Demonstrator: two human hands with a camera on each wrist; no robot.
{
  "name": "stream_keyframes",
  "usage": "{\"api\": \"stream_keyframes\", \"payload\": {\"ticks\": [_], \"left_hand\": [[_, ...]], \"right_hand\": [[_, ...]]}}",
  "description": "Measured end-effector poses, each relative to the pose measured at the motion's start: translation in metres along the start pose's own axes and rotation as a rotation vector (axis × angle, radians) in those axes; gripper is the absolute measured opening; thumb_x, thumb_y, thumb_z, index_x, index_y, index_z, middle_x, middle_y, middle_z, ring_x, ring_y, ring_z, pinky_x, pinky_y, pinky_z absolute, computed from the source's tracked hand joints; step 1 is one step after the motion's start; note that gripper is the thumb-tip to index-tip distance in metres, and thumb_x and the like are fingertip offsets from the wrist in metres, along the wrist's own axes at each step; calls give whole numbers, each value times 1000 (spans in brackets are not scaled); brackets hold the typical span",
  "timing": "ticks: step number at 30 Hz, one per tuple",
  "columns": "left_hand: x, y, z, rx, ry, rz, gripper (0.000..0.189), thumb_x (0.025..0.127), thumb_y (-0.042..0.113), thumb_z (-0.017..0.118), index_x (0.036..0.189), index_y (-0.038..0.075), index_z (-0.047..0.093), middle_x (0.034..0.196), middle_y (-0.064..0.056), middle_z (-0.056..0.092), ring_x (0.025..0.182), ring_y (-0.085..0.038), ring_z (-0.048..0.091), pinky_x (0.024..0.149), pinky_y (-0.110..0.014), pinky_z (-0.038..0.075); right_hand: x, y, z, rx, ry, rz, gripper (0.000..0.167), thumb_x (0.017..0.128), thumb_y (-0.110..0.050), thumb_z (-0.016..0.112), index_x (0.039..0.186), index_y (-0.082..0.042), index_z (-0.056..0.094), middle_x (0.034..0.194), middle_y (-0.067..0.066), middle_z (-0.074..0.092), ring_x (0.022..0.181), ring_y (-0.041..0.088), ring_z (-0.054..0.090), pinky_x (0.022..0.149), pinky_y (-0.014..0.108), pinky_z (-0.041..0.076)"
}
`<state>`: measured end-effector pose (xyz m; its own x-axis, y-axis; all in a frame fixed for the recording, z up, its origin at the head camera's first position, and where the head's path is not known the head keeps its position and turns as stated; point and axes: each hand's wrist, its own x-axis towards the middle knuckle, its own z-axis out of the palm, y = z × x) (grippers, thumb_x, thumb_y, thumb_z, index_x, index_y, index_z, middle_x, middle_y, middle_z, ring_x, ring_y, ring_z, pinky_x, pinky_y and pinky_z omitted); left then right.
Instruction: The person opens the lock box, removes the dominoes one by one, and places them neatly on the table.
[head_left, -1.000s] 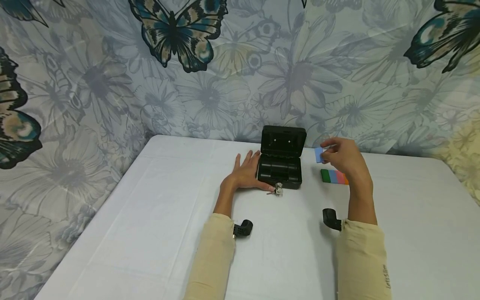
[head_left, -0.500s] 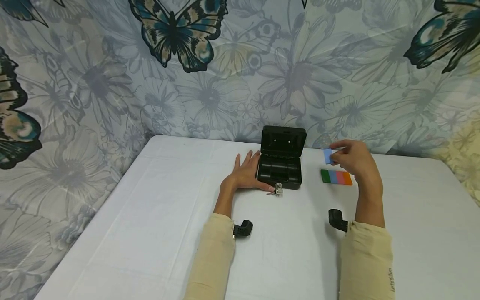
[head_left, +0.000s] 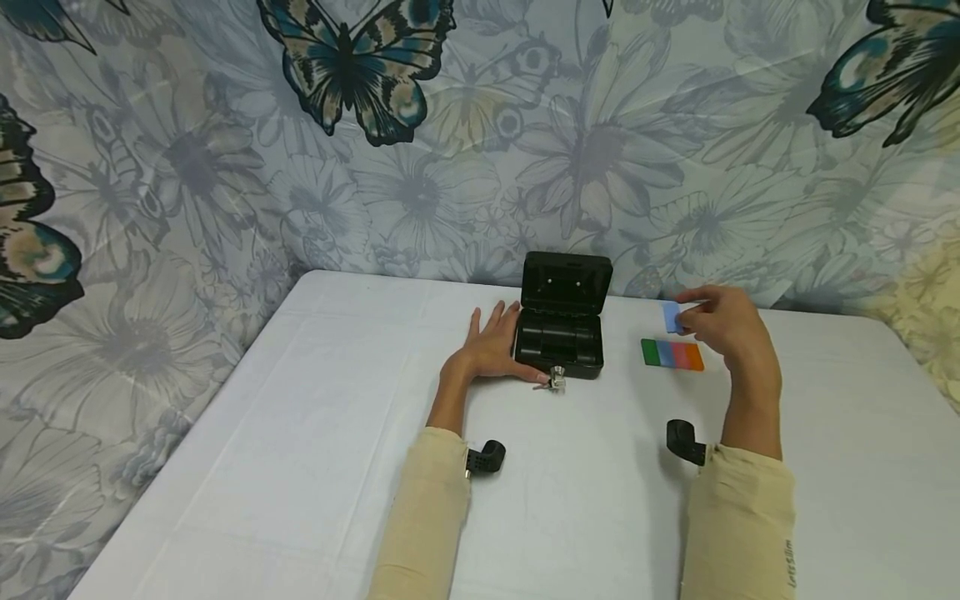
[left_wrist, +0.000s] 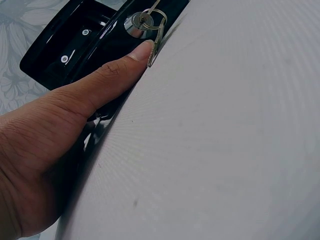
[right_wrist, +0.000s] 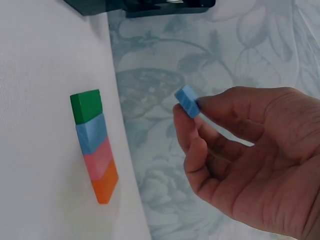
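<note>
My right hand (head_left: 723,325) pinches a small light blue block (right_wrist: 187,101) between thumb and fingertips, raised beyond a row of coloured blocks (head_left: 672,354). In the right wrist view that row runs green, blue, pink and orange, the blocks lying edge to edge. A black cash box (head_left: 560,342) stands with its lid up at the back of the table. Against its left side rests my left hand (head_left: 491,346), fingers spread and thumb along the front. The left wrist view shows the thumb tip beside keys on a ring (left_wrist: 156,32) at the lock (left_wrist: 138,22).
A white cloth covers the table (head_left: 300,467), whose back edge meets a butterfly-patterned hanging (head_left: 450,192). Black wrist cameras stick out from both sleeves, one from the left (head_left: 487,457) and one from the right (head_left: 684,442).
My right hand has moved right and slightly nearer with the light blue block, away from the cash box, uncovering the orange end of the row. My left hand has stayed still.
</note>
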<state>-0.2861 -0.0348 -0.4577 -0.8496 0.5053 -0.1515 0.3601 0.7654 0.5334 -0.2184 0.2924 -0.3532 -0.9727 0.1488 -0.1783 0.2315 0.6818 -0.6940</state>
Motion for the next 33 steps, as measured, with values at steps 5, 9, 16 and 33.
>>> {"api": "stream_keyframes", "payload": {"ticks": [5, 9, 16, 33], "left_hand": [[0, 0, 0, 4, -1, 6, 131, 75, 60, 86, 170, 21, 5, 179, -1, 5, 167, -22, -8, 133, -52, -17], [0, 0, 0, 2, 2, 6, 132, 74, 61, 87, 170, 20, 5, 179, -2, 6, 167, -22, -8, 133, -52, -17], [-2, 1, -1, 1, -2, 9, 133, 75, 61, 86, 170, 19, 4, 179, -3, 5, 167, -23, -8, 133, -52, -17], [1, -4, 3, 6, 1, 13, 134, 76, 61, 85, 170, 14, 2, 179, -3, 2, 167, -22, -9, 132, -52, -18]], "right_hand": [[0, 7, -3, -5, 18, -24, 48, 101, -16, 53, 144, 6, 55, 97, 13, 77, 111, 45, 64, 89, 48, 54], [-1, 12, -6, -9, 37, -18, 48, 100, -16, 53, 142, 7, 56, 97, 13, 78, 108, 44, 66, 88, 46, 55], [-2, 20, -10, -28, 66, 35, 49, 100, -16, 53, 144, 6, 55, 101, 18, 78, 112, 48, 65, 85, 53, 55], [-2, 45, -16, -68, 125, 166, 49, 98, -13, 55, 141, 9, 56, 87, 11, 75, 93, 34, 66, 68, 30, 47]]}}
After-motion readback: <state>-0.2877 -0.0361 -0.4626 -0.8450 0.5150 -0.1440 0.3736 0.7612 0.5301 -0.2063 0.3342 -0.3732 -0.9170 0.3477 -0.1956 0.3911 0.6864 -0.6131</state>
